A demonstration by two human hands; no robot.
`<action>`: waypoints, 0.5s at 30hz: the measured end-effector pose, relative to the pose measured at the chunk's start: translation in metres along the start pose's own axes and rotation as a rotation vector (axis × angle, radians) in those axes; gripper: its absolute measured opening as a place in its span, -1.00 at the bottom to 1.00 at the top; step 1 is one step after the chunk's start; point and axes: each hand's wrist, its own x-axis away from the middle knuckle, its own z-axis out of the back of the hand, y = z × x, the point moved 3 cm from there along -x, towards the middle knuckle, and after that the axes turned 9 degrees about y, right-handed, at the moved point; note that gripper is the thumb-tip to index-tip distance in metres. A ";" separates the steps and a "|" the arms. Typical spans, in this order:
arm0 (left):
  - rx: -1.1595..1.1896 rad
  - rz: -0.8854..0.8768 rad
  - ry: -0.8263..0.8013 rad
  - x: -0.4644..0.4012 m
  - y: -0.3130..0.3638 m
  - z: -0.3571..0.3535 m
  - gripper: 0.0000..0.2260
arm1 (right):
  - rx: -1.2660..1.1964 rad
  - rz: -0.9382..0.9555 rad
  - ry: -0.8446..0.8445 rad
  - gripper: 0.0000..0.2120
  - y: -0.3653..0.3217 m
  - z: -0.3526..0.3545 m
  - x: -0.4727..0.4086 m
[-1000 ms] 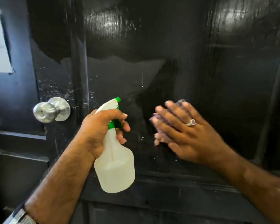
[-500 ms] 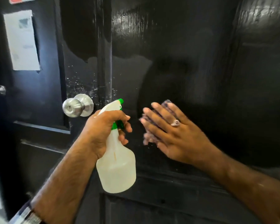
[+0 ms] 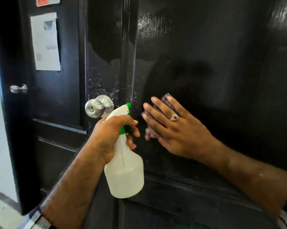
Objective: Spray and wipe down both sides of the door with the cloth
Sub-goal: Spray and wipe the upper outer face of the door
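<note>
Wiping the shiny black door [image 3: 222, 71] with flat right hand [image 3: 175, 129] pressing a purple cloth [image 3: 165, 99], left hand [image 3: 109, 136] gripping the white plastic spray bottle [image 3: 124, 176]; next, probably rub the drops near the silver knob [image 3: 98, 107]

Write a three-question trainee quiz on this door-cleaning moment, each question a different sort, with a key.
1. True or false: the left hand grips the spray bottle.
2. Which lies under the right hand? A) a sponge B) the purple cloth C) a brush
3. Fill in: droplets speckle the black door just above the silver ____.

Key: 1 true; 2 B; 3 knob.
</note>
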 end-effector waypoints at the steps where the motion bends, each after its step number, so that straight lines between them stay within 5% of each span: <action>1: -0.013 -0.002 -0.003 0.001 0.001 0.002 -0.77 | -0.018 0.056 -0.003 -0.37 0.003 0.003 0.010; 4: -0.072 -0.017 0.004 -0.001 0.001 0.010 -0.65 | 0.017 0.011 0.081 -0.40 0.038 0.006 0.003; 9: -0.098 -0.017 0.011 -0.002 -0.002 0.020 -0.52 | 0.089 -0.424 0.192 -0.39 0.080 0.024 -0.080; 11: -0.084 -0.009 0.023 -0.002 -0.005 0.022 -0.57 | 0.059 -0.411 0.180 -0.38 0.057 0.016 -0.088; 15: -0.050 0.007 0.027 -0.004 -0.007 0.024 -0.50 | -0.024 -0.090 0.059 -0.41 -0.026 -0.007 -0.026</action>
